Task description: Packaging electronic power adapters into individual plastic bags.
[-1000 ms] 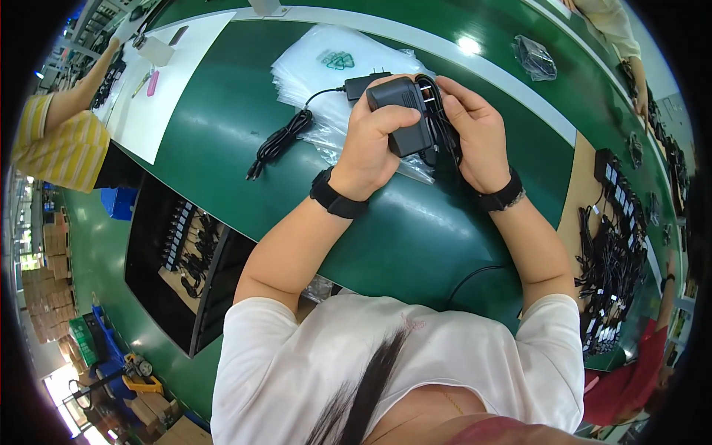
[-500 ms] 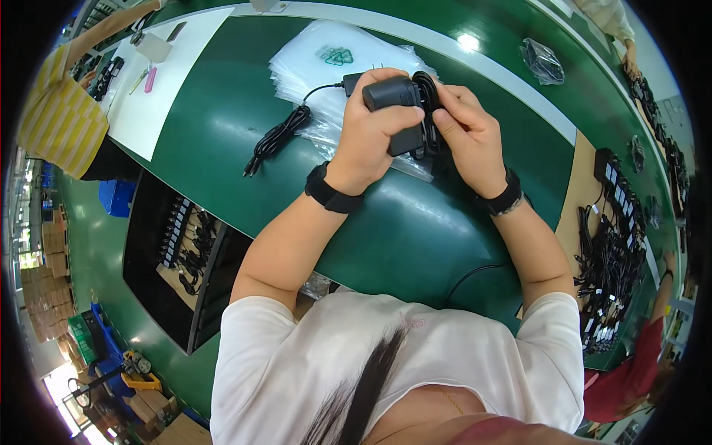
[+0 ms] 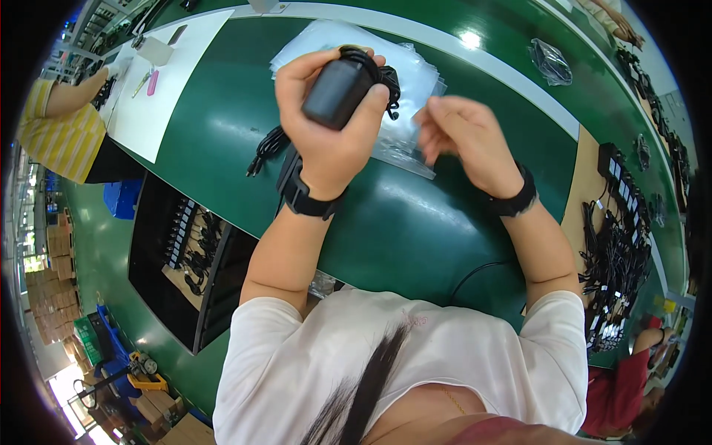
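My left hand [image 3: 326, 141] is closed around a black power adapter [image 3: 337, 93], holding it raised above the table. Its black cable [image 3: 389, 85] is looped in a coil at the adapter's far side, by my fingertips. Apart from it, my right hand [image 3: 467, 137] has loosely bent fingers, slightly blurred, with nothing visible in them. Beneath and beyond both hands lies a stack of clear plastic bags [image 3: 408, 70]. A bundled black cable [image 3: 268, 148] rests left of my left hand. Beside that wrist, a black block [image 3: 288, 174] is partly hidden.
Many black adapters with cables [image 3: 615, 252] lie on a brown board at the right. A black bin [image 3: 159, 297] at the left holds more. A bagged item [image 3: 550, 61] lies beyond the pale strip. People work at the far left and right.
My left hand has moved left with the adapter and turned it. My right hand has let go of the coiled cable and drawn away. The second adapter has left its place near the bags.
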